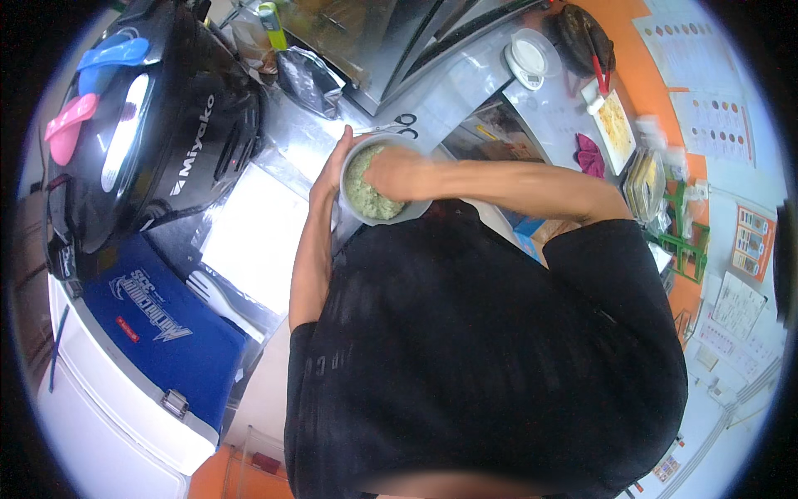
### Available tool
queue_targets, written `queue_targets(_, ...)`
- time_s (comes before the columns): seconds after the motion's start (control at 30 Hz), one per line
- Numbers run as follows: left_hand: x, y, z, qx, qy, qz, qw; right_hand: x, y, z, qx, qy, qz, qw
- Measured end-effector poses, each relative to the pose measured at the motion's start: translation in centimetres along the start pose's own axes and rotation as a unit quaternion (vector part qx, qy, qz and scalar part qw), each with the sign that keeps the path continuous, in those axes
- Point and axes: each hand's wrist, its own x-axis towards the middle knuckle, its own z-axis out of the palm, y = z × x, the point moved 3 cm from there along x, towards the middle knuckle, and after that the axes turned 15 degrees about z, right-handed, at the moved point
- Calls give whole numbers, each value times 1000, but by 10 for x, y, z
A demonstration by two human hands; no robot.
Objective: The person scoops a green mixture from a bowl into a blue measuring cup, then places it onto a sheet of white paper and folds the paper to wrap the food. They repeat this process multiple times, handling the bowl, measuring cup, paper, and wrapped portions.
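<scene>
My left hand [337, 163] grips the rim and side of a round whitish bowl [414, 212], with its fingers against the outer wall. Inside the bowl lies a pale green, crumbly mixture [368, 196]. My right hand [399, 174] reaches in over the bowl's right part, its fingers down in the mixture; it looks slightly blurred and the fingertips are hidden. A pair of scissors [405, 125] with black handles lies just behind the bowl on the metal counter.
A black Miyako rice cooker [212, 137] with pink and blue scoops stands left, beside a white sheet [249, 237], a white slotted spatula [224, 302] and a blue-lidded cooler [156, 312]. Back right are a kitchen scale [528, 62], a white tray of shredded food [614, 131] and a magenta cloth [589, 156].
</scene>
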Motion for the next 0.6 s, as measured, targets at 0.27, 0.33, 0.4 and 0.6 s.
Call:
queue_targets(0.27, 2, 5, 3, -70, -14, -13, 997, -6, 8, 21, 129, -7, 24, 991)
queue_targets(0.33, 1, 9, 2, -43, -9, 8, 999, -18, 4, 17, 109, -9, 29, 994)
queue_targets(0.4, 0, 9, 1, -26, -14, 3, 1000, -34, 20, 7, 93, -76, 60, 991)
queue_targets(0.6, 0, 5, -2, -6, -25, 27, 999, -37, 35, -12, 127, -116, 96, 980)
